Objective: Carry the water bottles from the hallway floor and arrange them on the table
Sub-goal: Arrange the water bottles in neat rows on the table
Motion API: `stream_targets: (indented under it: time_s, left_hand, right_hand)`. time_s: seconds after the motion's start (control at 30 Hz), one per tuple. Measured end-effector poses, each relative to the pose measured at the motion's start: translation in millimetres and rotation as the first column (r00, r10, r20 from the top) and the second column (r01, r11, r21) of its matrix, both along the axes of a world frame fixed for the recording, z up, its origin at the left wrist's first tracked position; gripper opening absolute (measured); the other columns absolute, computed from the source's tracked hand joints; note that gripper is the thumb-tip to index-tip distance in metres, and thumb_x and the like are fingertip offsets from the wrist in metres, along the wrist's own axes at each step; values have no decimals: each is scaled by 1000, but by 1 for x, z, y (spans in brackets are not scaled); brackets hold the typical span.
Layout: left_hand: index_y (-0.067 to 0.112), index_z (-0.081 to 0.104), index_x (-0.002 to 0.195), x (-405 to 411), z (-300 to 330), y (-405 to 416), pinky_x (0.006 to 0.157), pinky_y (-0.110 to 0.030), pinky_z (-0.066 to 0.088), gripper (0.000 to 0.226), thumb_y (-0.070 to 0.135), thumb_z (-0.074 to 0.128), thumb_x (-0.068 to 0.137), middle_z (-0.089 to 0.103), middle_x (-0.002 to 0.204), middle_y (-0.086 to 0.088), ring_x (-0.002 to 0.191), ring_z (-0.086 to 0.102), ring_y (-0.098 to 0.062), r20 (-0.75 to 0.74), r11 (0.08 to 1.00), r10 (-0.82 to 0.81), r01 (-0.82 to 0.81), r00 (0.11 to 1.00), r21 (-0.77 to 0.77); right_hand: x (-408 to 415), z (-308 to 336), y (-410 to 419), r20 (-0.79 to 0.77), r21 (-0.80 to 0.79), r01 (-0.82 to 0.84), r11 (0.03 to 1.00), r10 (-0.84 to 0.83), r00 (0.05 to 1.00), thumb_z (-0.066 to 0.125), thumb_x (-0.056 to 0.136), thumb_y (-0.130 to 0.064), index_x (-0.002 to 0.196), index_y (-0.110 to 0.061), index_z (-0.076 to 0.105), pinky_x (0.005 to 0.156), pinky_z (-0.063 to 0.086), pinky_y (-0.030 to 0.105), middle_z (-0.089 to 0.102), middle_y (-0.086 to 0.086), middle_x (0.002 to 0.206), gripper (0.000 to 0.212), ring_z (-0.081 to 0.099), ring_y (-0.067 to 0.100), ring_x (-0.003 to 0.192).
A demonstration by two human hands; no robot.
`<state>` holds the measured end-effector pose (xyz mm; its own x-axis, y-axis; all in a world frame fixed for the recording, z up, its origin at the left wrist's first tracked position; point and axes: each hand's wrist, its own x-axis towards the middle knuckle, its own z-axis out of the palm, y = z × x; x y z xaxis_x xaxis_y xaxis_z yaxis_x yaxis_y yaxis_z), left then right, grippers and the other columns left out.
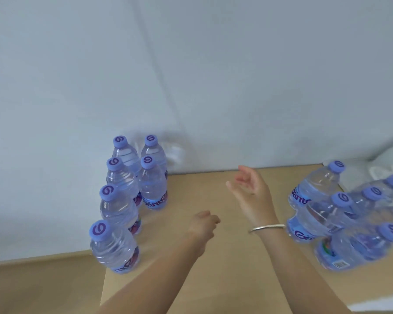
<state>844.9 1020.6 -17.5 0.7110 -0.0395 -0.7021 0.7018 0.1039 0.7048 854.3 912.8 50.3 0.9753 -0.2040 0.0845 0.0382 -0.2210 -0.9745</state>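
Several clear water bottles with purple caps stand upright in two rows at the left side of the tan table [191, 279]; the nearest one [114, 248] is by the table's left edge. A second cluster of several bottles [340, 214] stands at the right side. My left hand [203, 225] hovers over the middle of the table, fingers loosely curled, holding nothing. My right hand [251, 189], a silver bangle on its wrist, is raised between the two groups with fingers spread and relaxed, empty.
A pale wall [191, 75] rises directly behind the table. White bedding [388, 159] lies past the table's far right corner. A tan floor strip [32, 288] shows to the left, below the table's edge.
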Motion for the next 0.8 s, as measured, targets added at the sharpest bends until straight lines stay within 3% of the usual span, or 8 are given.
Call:
stream_targets:
  time_s: [0.07, 0.17, 0.3, 0.4, 0.47, 0.53, 0.63, 0.8]
  left_hand:
    - [8, 44, 133, -4, 3, -25, 77, -28, 42, 49, 4, 57, 87, 56, 113, -15, 102, 53, -24, 21, 993, -111, 110, 994, 32]
    - [5, 40, 138, -12, 5, -62, 97, -32, 41, 57, 5, 60, 85, 57, 123, -13, 112, 53, -24, 90, 951, -299, 290, 950, 104]
    - [4, 41, 137, -29, 8, -105, 90, -28, 40, 58, 4, 63, 83, 53, 116, -7, 103, 52, -18, 151, 873, -486, 469, 861, 135]
    - [7, 42, 137, -37, 8, -125, 89, -28, 40, 59, 6, 64, 82, 52, 123, -7, 100, 51, -18, 160, 826, -563, 543, 811, 150]
    - [7, 43, 136, -40, 7, -131, 89, -29, 41, 59, 7, 64, 82, 52, 119, -5, 100, 52, -19, 156, 811, -583, 563, 797, 157]
    - [8, 44, 134, -41, 6, -133, 88, -30, 41, 57, 7, 65, 81, 52, 115, -4, 100, 53, -19, 154, 806, -591, 570, 792, 162]
    - [8, 45, 132, -40, 5, -129, 84, -29, 42, 56, 7, 65, 80, 53, 111, -4, 96, 53, -20, 150, 812, -583, 563, 799, 156]
    - [9, 43, 134, -31, 0, -108, 85, -28, 41, 60, 7, 67, 79, 51, 126, -6, 107, 52, -21, 165, 830, -550, 515, 819, 213]
  right_hand:
    - [-25, 2, -33, 57, 0, 191, 982, -191, 980, 67, 81, -7, 109, -23, 52, 76, 43, 4, 55, -14, 97, 36, 56, 3, 92]
    - [-58, 4, -71, 214, -96, 499, 861, -472, 855, 65, 80, -1, 106, -17, 54, 84, 43, 17, 52, -12, 98, 32, 53, 13, 95]
    - [-82, 1, -117, 397, -144, 739, 658, -645, 653, 65, 76, 5, 117, 0, 51, 97, 39, 35, 50, 11, 119, 44, 46, 28, 115]
    - [-78, -8, -138, 244, -137, 708, 692, -669, 702, 67, 79, -6, 130, -6, 42, 100, 30, 14, 44, 3, 130, 56, 41, 16, 123]
    - [-67, -16, -147, 53, -150, 632, 760, -633, 773, 68, 79, -13, 134, -10, 37, 100, 34, 19, 45, -1, 131, 63, 42, 12, 121]
    - [-55, -26, -152, -74, -133, 553, 823, -564, 822, 70, 78, -14, 125, -14, 41, 88, 40, 18, 51, -6, 116, 55, 49, 13, 111]
    - [-44, -38, -156, -67, -137, 518, 844, -529, 846, 71, 75, -7, 111, -23, 47, 68, 38, 0, 53, -13, 100, 47, 52, 6, 93]
    - [-42, -43, -151, -68, -225, 538, 813, -564, 823, 73, 74, -14, 118, -13, 50, 84, 38, 24, 57, 0, 116, 50, 51, 12, 102]
